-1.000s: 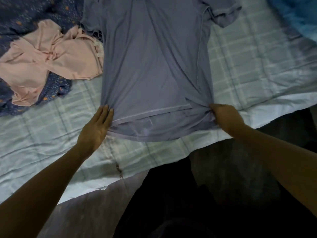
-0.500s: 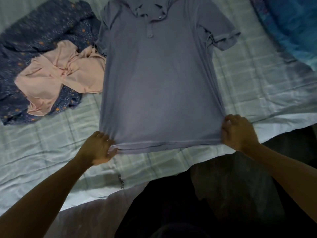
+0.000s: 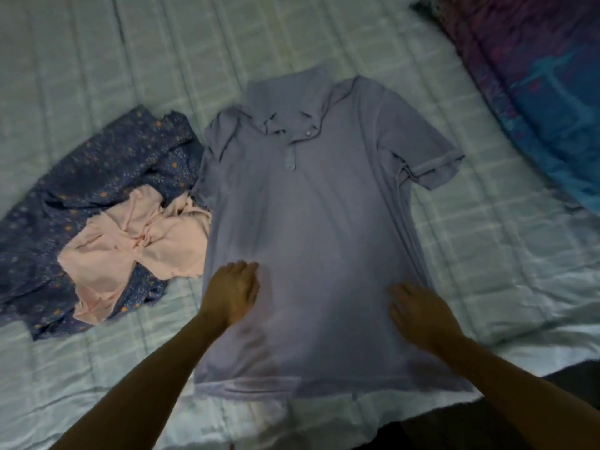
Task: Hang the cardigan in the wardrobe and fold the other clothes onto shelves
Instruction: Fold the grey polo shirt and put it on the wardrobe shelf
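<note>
There is a single view, from a wide-angle camera worn on the person's head. It looks forward and steeply down onto the pale checked quilted bedspread (image 3: 487, 254), from the near edge of the bed. The camera sits close: both bare forearms reach in from the bottom corners, and the bedspread fills nearly the whole frame, its lines bowing toward the borders. Its near edge crosses the bottom of the view, with dark floor below. No second view exists, so nothing is shared.
</note>
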Available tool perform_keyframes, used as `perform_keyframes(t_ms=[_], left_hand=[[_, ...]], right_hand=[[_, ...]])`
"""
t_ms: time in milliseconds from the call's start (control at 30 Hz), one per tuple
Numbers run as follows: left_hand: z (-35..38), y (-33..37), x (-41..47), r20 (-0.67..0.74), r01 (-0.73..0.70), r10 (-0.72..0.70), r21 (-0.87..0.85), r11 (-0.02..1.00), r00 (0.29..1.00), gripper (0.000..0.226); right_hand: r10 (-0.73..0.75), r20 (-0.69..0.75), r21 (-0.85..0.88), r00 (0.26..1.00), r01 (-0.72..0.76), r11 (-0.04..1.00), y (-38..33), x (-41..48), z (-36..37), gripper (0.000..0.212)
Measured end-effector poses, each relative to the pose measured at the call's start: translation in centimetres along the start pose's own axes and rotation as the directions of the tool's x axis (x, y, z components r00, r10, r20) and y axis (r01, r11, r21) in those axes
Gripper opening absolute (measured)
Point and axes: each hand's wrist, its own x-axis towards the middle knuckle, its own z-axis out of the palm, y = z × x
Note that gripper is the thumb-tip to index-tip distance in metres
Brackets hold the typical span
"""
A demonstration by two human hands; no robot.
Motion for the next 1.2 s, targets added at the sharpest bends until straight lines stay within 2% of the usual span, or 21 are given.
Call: perform_keyframes(t_ms=[67, 133, 200, 300, 367, 467, 533, 667, 733, 767, 833, 867, 900, 933, 967, 1000, 1033, 1067, 1133, 1167, 1200], left_hand=[[-2.8, -1.5, 5.8, -0.135, 0.138, -0.146, -0.066, 0.988, 0.98, 0.041], [-4.9, -3.4, 10.8, -0.236, 0.269, -0.301, -0.158, 0.95, 0.924, 0.039], [-6.2, -6.0, 14.9, -0.253, 0.385, -0.445, -0.252, 0.888, 0.859, 0.043], [-6.3, -10.2, 19.3, -0.164, 0.551, -0.614, -0.308, 0.775, 0.772, 0.045], [-5.5, -11.8, 20.4, -0.016, 0.651, -0.694, -0.33, 0.683, 0.72, 0.043], [-4.0, -12.6, 20.4, 0.14, 0.717, -0.719, -0.326, 0.616, 0.681, 0.052], [-3.9, -13.4, 20.1, 0.091, 0.685, -0.705, -0.353, 0.637, 0.703, 0.044], [-6.1, -14.8, 19.8, -0.01, 0.662, -0.71, -0.352, 0.661, 0.704, 0.023], [-7.7, -14.6, 19.3, -0.046, 0.655, -0.699, -0.311, 0.689, 0.713, 0.026], [-8.5, -14.0, 19.2, -0.121, 0.62, -0.675, -0.304, 0.723, 0.728, 0.03], [-10.2, -11.1, 19.6, -0.277, 0.458, -0.567, -0.369, 0.808, 0.776, 0.036], [-10.9, -8.7, 20.2, -0.274, 0.361, -0.511, -0.45, 0.817, 0.815, 0.034], [-11.5, -6.1, 20.7, -0.191, 0.281, -0.439, -0.537, 0.795, 0.878, 0.031], [-11.7, -3.5, 21.0, -0.047, 0.228, -0.322, -0.61, 0.759, 0.946, 0.028], [-11.9, -1.1, 21.2, 0.112, 0.204, -0.175, -0.668, 0.715, 0.978, 0.023], [-11.7, 0.6, 21.5, 0.212, 0.197, -0.06, -0.713, 0.673, 0.975, 0.027], [-11.5, 1.6, 21.7, 0.249, 0.202, -0.016, -0.745, 0.636, 0.968, 0.036], [-11.2, 1.9, 21.9, 0.238, 0.211, -0.032, -0.781, 0.588, 0.971, 0.039], [-10.5, 1.8, 21.9, 0.18, 0.217, -0.123, -0.833, 0.508, 0.976, 0.025], [-10.0, 1.5, 21.8, 0.132, 0.204, -0.174, -0.833, 0.514, 0.976, 0.019], [-9.0, 1.0, 21.7, 0.06, 0.177, -0.216, -0.798, 0.576, 0.974, 0.017]], right_hand=[[0.024, -0.022, 0.06, 0.999, -0.023, 0.998, -1.0, 4.5, -1.6, 0.033], [0.017, -0.072, 0.118, 0.997, -0.008, 0.993, -2.4, 8.9, -2.4, 0.037], [-0.014, -0.135, 0.138, 0.991, 0.032, 0.99, -4.0, 13.2, -2.7, 0.042], [-0.053, -0.178, 0.157, 0.983, 0.081, 0.984, -6.5, 18.2, -2.2, 0.047], [-0.071, -0.19, 0.172, 0.979, 0.105, 0.979, -8.3, 20.3, -1.6, 0.05], [-0.089, -0.188, 0.161, 0.978, 0.12, 0.98, -10.7, 22.7, -0.9, 0.048], [-0.091, -0.17, 0.174, 0.981, 0.121, 0.977, -11.6, 23.9, -0.8, 0.048], [-0.068, -0.161, 0.163, 0.985, 0.095, 0.982, -11.4, 24.8, -0.7, 0.049], [-0.069, -0.141, 0.159, 0.988, 0.091, 0.983, -11.2, 24.9, -0.9, 0.05], [-0.074, -0.143, 0.154, 0.987, 0.097, 0.983, -11.2, 24.8, -1.0, 0.051], [-0.062, -0.155, 0.17, 0.986, 0.089, 0.981, -11.1, 24.5, -1.1, 0.049], [-0.039, -0.161, 0.185, 0.986, 0.068, 0.98, -10.9, 24.3, -1.3, 0.046], [-0.011, -0.172, 0.196, 0.985, 0.045, 0.98, -10.5, 24.1, -1.4, 0.043], [0.019, -0.19, 0.199, 0.982, 0.02, 0.98, -10.0, 23.8, -1.5, 0.042], [0.053, -0.216, 0.198, 0.975, -0.009, 0.98, -9.3, 23.4, -1.7, 0.043], [0.094, -0.247, 0.202, 0.964, -0.044, 0.978, -8.5, 22.9, -2.0, 0.043], [0.144, -0.289, 0.213, 0.946, -0.083, 0.973, -7.6, 22.4, -2.5, 0.042], [0.201, -0.331, 0.229, 0.922, -0.128, 0.965, -6.7, 22.0, -3.1, 0.041], [0.313, -0.398, 0.247, 0.862, -0.228, 0.942, -4.8, 21.6, -4.7, 0.039], [0.366, -0.432, 0.261, 0.824, -0.275, 0.925, -3.8, 21.7, -5.4, 0.038], [0.427, -0.464, 0.295, 0.776, -0.32, 0.9, -2.9, 22.0, -6.0, 0.039]])
